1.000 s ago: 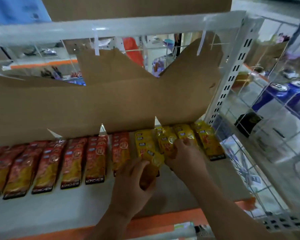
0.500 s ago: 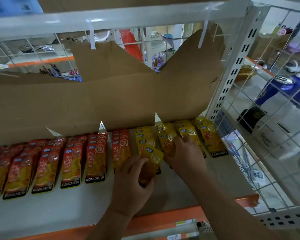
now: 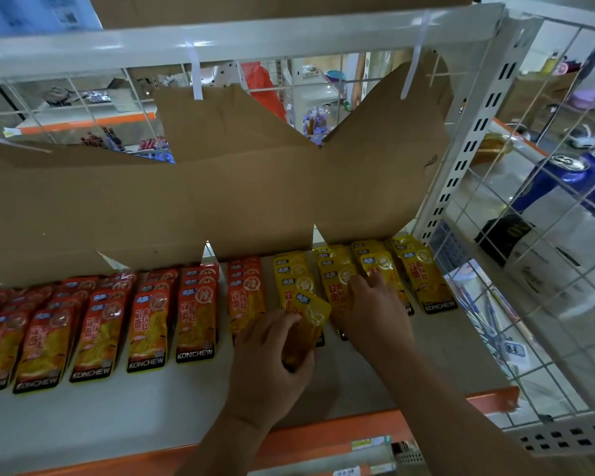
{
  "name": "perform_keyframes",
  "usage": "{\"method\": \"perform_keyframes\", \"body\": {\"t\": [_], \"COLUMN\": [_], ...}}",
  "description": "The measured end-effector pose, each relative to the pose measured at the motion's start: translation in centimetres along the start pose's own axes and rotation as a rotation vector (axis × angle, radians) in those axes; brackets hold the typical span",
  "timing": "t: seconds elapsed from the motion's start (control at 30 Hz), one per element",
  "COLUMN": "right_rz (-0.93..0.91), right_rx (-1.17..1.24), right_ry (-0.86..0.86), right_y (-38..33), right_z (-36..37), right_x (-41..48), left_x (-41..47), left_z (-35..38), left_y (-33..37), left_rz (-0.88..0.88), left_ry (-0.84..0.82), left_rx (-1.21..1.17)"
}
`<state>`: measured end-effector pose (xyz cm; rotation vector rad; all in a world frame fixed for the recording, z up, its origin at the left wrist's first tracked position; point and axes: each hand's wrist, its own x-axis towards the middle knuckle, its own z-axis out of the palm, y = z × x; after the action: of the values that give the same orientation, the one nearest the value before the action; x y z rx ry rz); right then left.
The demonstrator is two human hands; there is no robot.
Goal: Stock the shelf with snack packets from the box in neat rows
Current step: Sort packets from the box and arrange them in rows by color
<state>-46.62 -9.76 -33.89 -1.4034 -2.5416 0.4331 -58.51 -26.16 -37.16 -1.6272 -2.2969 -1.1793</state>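
Rows of snack packets lie on the white shelf [image 3: 124,413]: red packets [image 3: 148,321] on the left, yellow packets [image 3: 423,276] on the right. My left hand [image 3: 272,359] grips one yellow packet [image 3: 308,321], tilted above the front of the left yellow row. My right hand [image 3: 375,314] rests on the middle yellow rows [image 3: 337,280], fingers spread over the packets and covering their lower halves. The box the packets come from is not in view.
A torn cardboard sheet [image 3: 203,201] stands behind the rows as a back wall. A white upright post [image 3: 461,159] and wire mesh [image 3: 536,255] close the right side, with blue cans [image 3: 564,176] beyond. The upper shelf rail [image 3: 241,42] hangs overhead. An orange edge [image 3: 358,431] fronts the shelf.
The view has shifted slightly. My left hand still holds the yellow packet, now tilted a bit more upright over the row. My right hand stays on the yellow rows.
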Motion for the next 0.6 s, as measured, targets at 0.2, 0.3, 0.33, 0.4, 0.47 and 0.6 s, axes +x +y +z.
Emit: {"method": "perform_keyframes", "body": {"t": [0.2, 0.3, 0.33, 0.4, 0.47, 0.6], "right_rz": [-0.043, -0.137, -0.184, -0.273, -0.308, -0.208], "right_rx": [0.056, 0.106, 0.125, 0.186, 0.201, 0.229], "right_ry": [0.061, -0.020, -0.072, -0.145, -0.176, -0.168], "right_y": [0.4, 0.5, 0.3, -0.2, -0.6, -0.2], "right_z": [-0.5, -1.0, -1.1, -1.0, -0.5, -1.1], "right_x": [-0.4, -1.2, -1.7, -2.9, -3.9, -4.7], "left_x": [0.0, 0.0, 0.0, 0.0, 0.1, 0.1], "left_z": [-0.1, 0.0, 0.0, 0.2, 0.5, 1.5], "left_y": [0.3, 0.4, 0.5, 0.8, 1.4, 2.5], "left_rz": [-0.009, -0.055, -0.078, -0.123, -0.159, -0.137], "left_ry": [0.010, 0.015, 0.020, 0.032, 0.020, -0.071], "left_rx": [0.020, 0.029, 0.029, 0.017, 0.000, -0.030]}}
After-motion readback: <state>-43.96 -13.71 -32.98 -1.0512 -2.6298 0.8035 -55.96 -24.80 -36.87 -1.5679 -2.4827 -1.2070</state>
